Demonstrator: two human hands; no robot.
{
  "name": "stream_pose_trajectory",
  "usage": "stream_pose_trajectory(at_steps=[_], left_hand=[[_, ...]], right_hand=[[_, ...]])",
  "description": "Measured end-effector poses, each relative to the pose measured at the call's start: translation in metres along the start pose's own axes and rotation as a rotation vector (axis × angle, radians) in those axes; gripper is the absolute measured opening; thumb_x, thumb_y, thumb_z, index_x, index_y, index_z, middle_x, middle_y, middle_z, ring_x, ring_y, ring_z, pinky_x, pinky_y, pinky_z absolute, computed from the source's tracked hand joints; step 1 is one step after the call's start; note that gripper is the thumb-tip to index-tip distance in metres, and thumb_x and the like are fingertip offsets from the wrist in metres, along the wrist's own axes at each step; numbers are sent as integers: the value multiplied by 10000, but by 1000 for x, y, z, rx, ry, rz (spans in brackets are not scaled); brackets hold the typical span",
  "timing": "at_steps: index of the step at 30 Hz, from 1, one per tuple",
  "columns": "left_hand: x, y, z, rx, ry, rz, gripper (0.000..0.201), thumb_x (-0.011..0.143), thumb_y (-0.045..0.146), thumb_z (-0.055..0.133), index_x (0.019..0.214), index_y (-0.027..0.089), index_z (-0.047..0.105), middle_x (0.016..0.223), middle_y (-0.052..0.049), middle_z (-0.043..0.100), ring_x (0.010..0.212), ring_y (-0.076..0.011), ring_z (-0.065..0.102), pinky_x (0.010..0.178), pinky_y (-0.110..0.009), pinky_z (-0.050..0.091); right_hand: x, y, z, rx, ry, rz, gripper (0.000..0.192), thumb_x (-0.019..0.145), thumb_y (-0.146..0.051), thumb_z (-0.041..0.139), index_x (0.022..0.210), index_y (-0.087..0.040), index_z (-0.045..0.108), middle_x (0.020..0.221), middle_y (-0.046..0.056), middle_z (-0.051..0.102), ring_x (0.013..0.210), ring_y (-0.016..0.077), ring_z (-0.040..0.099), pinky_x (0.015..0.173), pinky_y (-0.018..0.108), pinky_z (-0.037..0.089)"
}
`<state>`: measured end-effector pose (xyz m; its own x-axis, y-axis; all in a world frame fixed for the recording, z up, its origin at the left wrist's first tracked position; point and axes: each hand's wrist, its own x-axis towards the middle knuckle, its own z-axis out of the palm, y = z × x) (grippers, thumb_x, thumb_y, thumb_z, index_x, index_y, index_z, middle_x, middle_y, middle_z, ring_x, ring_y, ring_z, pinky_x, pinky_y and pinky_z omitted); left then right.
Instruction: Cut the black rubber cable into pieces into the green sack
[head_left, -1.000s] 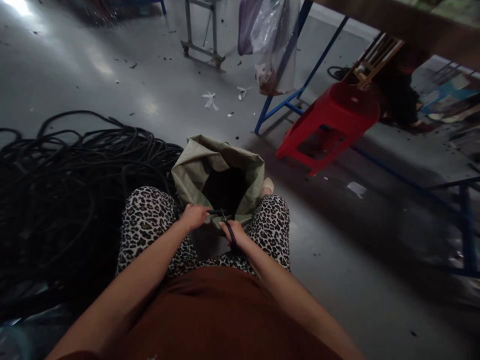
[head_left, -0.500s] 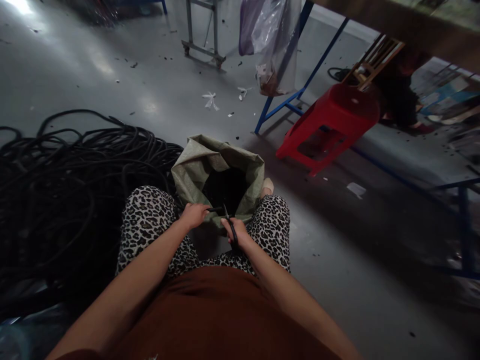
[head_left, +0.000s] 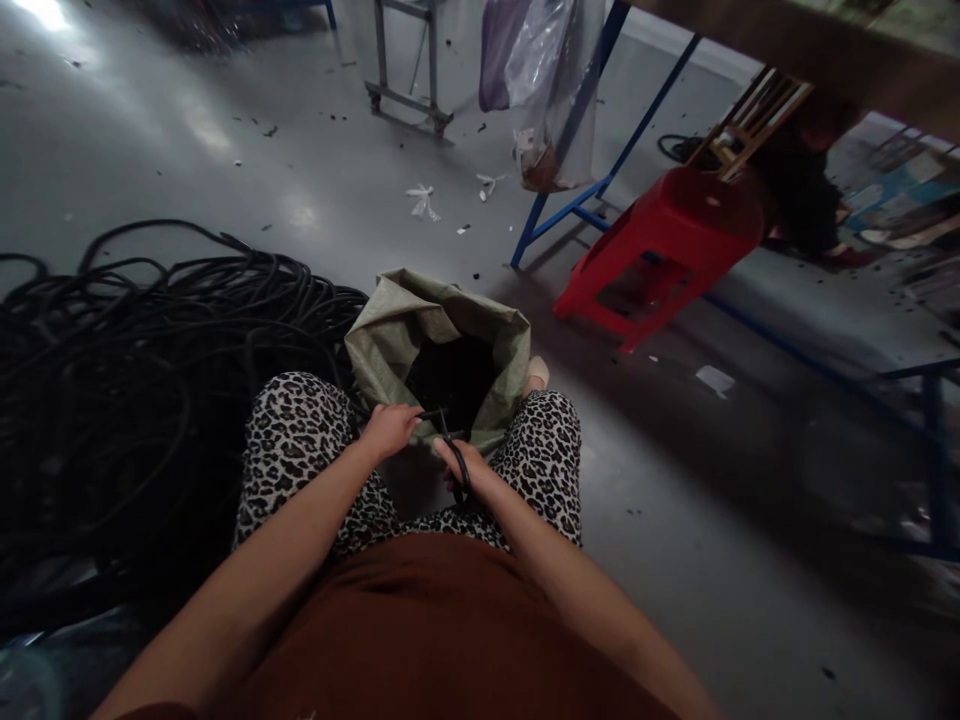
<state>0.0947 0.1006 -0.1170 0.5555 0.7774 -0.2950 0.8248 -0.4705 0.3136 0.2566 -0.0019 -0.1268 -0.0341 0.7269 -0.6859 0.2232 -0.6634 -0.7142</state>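
My left hand (head_left: 390, 431) is closed on a thin black rubber strip (head_left: 431, 414), whose end sticks out to the right over the mouth of an open woven sack (head_left: 375, 345). Dark contents fill the sack, too dim to make out singly. In my right hand (head_left: 463, 465) are black-handled scissors (head_left: 459, 462), their blades pointing up beside the strip's end. Whether the blades touch the strip I cannot tell. Left of my knee lies a large tangled heap of long black rubber strips (head_left: 180, 300).
A red plastic stool (head_left: 667, 250) stands right of the sack, beside a blue-framed table (head_left: 559, 205) with a clear plastic bag (head_left: 555, 110) hanging from it. A wheeled metal frame (head_left: 409, 95) stands ahead. Another person's dark-clothed legs (head_left: 806, 205) show under the table. Scraps litter the floor.
My right hand has shifted slightly left with the scissors, bringing the blades nearer to my left hand. The left hand still holds the strip in nearly the same place.
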Motion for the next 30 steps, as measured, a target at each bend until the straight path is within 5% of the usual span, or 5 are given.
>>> stream_pose_trajectory(at_steps=[30], left_hand=[[-3,6,-4,10,-62,64,326,880,283,401,1127,261,613,1032,-39,685,997,-191,595,853,-308,405]], right_hand=[[5,0,0,-59,-40,-29,557,865,-607,408,1058,-119,594,648,37,604,474,128,579,442,217,466]])
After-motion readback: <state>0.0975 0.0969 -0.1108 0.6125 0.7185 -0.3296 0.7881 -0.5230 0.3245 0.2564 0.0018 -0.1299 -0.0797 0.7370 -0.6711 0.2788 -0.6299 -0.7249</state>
